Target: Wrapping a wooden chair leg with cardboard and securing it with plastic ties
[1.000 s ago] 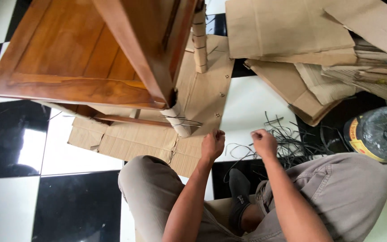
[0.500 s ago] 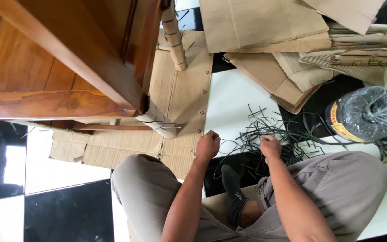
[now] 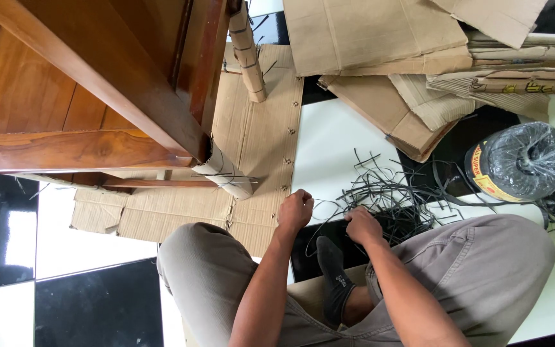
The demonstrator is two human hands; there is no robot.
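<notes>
Black plastic strapping (image 3: 380, 196) pinched in both fists; right hand (image 3: 362, 225) has drawn closer toward left hand (image 3: 295, 210), slackening the strand.

The flattened cardboard sheet (image 3: 252, 135) lies under the table leg (image 3: 226, 172); right of it, loose strapping strips (image 3: 387, 199), then the strapping roll (image 3: 523, 162); cardboard pile (image 3: 419, 58) behind.

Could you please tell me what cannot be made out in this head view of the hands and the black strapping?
- Left hand: curled, its back to the camera, so its grip cannot be seen.
- Right hand: fingers buried in the loose black strips; whether they pinch one is unclear.
- Wooden furniture: cut off by the top and left edges.
- Wrapped leg: upper part hidden behind the furniture frame.
- Roll of strapping: far side hidden by its own bulk.
</notes>
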